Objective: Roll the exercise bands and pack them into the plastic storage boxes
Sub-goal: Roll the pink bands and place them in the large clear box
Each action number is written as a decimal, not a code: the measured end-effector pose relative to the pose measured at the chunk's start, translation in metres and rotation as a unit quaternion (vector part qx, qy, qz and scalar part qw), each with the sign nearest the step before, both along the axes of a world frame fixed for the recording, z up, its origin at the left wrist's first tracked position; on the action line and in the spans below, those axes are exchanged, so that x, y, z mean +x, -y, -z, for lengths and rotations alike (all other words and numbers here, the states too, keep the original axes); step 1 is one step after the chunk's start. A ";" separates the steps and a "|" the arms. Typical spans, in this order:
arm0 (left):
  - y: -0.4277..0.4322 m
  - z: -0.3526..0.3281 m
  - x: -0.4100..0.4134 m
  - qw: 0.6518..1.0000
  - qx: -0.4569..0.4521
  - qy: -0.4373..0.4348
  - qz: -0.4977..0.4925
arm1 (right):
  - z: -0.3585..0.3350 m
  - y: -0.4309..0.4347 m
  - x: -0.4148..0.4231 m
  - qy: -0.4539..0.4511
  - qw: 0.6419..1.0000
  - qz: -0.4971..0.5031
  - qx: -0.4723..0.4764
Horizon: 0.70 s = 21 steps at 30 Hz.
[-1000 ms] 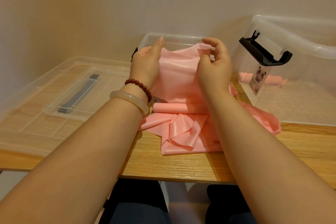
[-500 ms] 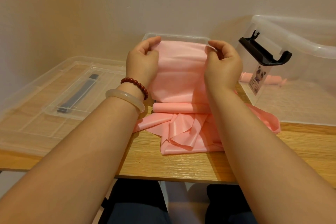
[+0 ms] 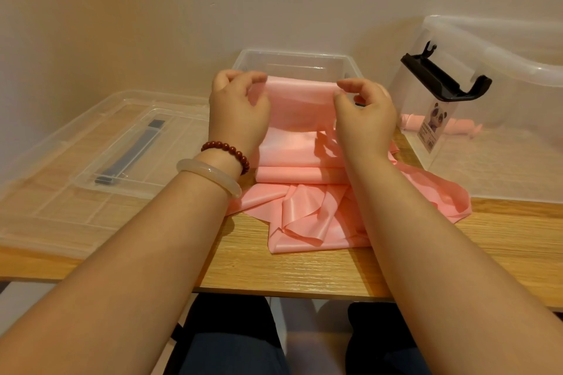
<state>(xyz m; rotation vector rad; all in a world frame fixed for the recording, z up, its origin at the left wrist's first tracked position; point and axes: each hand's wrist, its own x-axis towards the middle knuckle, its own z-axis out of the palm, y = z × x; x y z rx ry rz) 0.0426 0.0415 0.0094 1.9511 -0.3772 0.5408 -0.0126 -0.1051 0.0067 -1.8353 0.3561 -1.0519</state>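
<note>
Pink band [image 3: 300, 97] — glossy, creased, half-raised

Your pink band [image 3: 300, 143] is pulled flat from its lifted top edge, the rest crumpled below in front of the small clear box [image 3: 292, 55], and a rolled pink band [image 3: 409, 121] lies inside the big clear box [image 3: 518, 94] on the right.

Bare desk [image 3: 289, 271] strip at six o'clock, room to pass. Crumpled pink exercise band [image 3: 304, 222] heaps the centre. At twelve the small clear box [image 3: 292, 55] blocks, at two the large clear box [image 3: 518, 143] and its black latch [image 3: 441, 79], at nine the flat lid [image 3: 76, 201].
</note>
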 end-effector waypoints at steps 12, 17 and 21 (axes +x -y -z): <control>0.003 0.017 -0.011 0.998 0.028 0.046 0.031 | 0.004 -0.007 -0.012 -0.056 0.997 -0.049 -0.026; -0.003 0.027 -0.014 0.987 0.107 -0.021 0.116 | 0.005 -0.004 -0.023 -0.136 0.977 -0.112 -0.115; -0.003 0.027 -0.017 0.980 0.136 -0.044 0.141 | 0.006 0.001 -0.034 -0.225 0.932 -0.197 -0.207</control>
